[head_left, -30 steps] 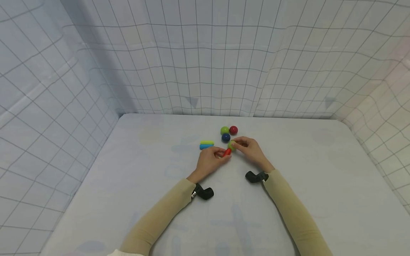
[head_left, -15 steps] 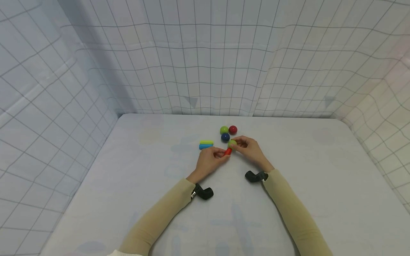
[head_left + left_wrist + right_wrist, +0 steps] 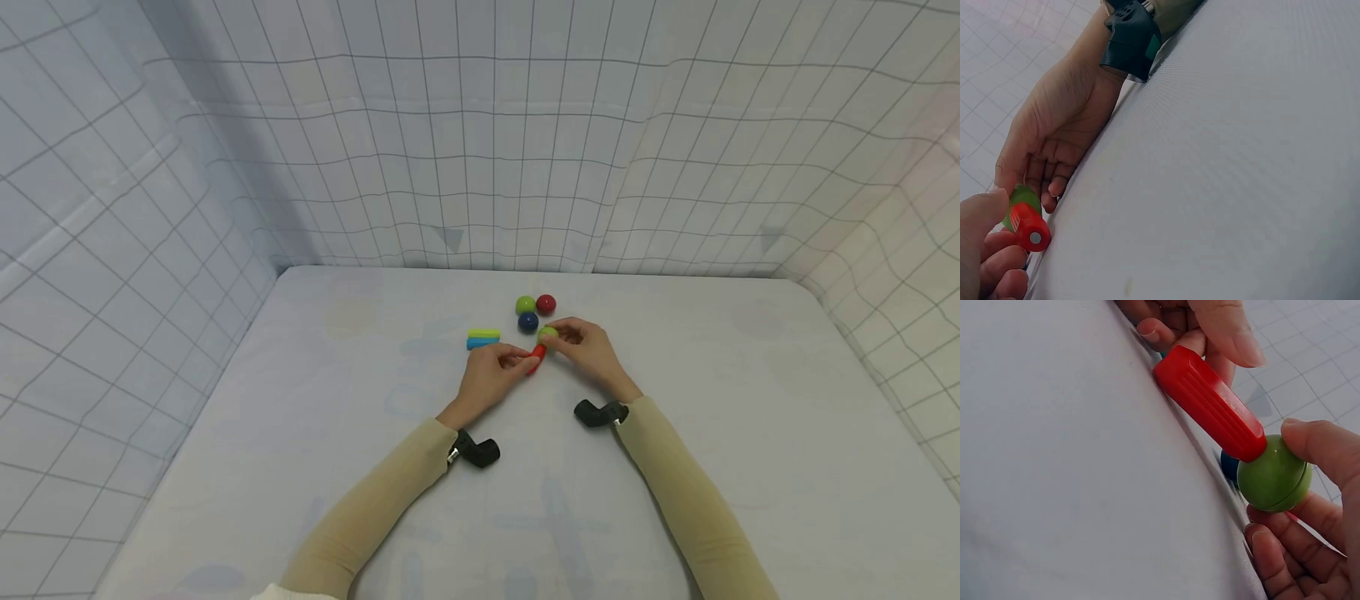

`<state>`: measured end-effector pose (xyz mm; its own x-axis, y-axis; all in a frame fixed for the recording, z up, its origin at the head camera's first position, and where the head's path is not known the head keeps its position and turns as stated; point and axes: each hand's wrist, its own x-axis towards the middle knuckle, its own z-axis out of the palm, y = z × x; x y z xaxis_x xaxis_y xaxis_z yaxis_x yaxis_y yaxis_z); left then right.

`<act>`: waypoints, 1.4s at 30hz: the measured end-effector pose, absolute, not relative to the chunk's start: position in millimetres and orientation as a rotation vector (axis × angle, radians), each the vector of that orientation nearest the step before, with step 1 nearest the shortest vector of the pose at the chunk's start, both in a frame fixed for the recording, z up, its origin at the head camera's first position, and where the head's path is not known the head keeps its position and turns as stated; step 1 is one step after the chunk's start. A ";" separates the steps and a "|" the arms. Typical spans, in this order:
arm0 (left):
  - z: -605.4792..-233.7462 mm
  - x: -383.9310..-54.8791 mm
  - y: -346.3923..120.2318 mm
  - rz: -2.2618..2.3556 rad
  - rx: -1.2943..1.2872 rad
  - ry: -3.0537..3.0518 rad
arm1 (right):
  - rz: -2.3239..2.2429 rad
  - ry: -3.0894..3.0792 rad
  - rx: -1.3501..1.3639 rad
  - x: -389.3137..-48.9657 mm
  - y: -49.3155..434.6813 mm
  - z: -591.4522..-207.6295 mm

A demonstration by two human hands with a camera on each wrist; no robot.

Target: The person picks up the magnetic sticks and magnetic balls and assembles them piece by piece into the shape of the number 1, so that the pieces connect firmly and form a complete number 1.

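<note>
Fingers of the right hand (image 3: 588, 352) pinch a green ball (image 3: 1274, 478), with the thumb on one side and fingers on the other. One end of a red stick (image 3: 1210, 403) touches this ball. The other end has a small pale dot and points toward the person. The left hand (image 3: 489, 379) is bent at the stick, but I cannot tell if it pinches it or just touches it. Ball and stick are between the two hands, over the white table (image 3: 712, 358).

Just past them sit a dark blue ball (image 3: 528, 322), another green ball (image 3: 525, 305) and a dark red ball (image 3: 546, 304), close together. Near the left hand, a yellow stick (image 3: 483, 333) and a blue stick (image 3: 482, 342) lie side by side.
</note>
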<state>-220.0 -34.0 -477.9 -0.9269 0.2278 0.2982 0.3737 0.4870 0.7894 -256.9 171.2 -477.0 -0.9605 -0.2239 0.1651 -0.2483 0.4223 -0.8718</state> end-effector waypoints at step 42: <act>-455.3 -259.6 -19.7 -0.688 -0.417 -2.699 | 1.571 -2.640 0.412 -260.9 174.1 -479.7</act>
<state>-259.6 -19.7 -455.3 -0.9048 0.1980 0.3770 0.3544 0.8411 0.4087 -260.9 174.1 -479.7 -0.9638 -0.2049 0.1706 -0.2477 0.4512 -0.8574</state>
